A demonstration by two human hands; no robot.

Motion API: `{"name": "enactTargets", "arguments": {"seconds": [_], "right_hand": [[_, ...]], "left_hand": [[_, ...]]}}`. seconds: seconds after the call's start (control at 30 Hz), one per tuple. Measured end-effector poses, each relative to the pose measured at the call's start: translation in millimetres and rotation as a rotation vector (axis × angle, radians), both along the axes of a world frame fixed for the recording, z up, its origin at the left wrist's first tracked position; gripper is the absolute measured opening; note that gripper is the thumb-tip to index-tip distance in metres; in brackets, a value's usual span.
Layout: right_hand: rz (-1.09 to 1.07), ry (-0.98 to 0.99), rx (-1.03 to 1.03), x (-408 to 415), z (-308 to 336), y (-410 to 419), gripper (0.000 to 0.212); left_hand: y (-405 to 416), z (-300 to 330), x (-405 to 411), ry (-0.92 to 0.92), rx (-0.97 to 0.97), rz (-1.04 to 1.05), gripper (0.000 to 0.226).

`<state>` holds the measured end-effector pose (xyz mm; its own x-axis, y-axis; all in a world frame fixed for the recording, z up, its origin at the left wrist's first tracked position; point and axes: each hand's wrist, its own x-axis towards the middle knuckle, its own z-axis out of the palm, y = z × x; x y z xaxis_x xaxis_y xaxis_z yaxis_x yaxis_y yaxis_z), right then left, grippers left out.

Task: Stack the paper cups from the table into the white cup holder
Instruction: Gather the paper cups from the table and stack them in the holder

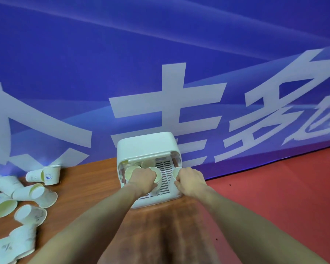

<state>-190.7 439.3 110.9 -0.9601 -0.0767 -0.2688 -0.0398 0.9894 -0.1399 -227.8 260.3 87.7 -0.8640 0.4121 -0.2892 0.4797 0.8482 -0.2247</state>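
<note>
The white cup holder [145,147] stands on the wooden table [95,176] against the blue wall, its front open over a slatted tray [166,172]. My left hand [142,181] grips a paper cup [157,175] inside the holder's left side, beside another cup [130,171] with a pale green inside. My right hand [191,181] grips a paper cup [176,172] at the holder's right side. More cups show dimly at the back of the holder. Several loose paper cups [21,199] lie scattered on the table at the left.
A blue banner [160,73] with large white characters rises right behind the holder. A red floor [274,197] lies to the right, past the table's edge. One cup [51,175] stands upright at the back left near the wall.
</note>
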Motion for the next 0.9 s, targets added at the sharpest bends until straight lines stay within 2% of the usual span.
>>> {"name": "enactTargets", "arguments": {"seconds": [0.47,0.7,0.9], "right_hand": [[0.062,0.186,-0.043,-17,71,-38,0.028],[0.146,0.168,0.028,-15,61,-62,0.033],[0.203,0.161,0.097,-13,38,-73,0.033]], "left_hand": [[-31,85,-4,0.178,0.061,0.064,0.035],[-55,78,1,0.179,0.125,0.085,0.04],[-73,59,9,0.151,0.142,0.096,0.036]]}}
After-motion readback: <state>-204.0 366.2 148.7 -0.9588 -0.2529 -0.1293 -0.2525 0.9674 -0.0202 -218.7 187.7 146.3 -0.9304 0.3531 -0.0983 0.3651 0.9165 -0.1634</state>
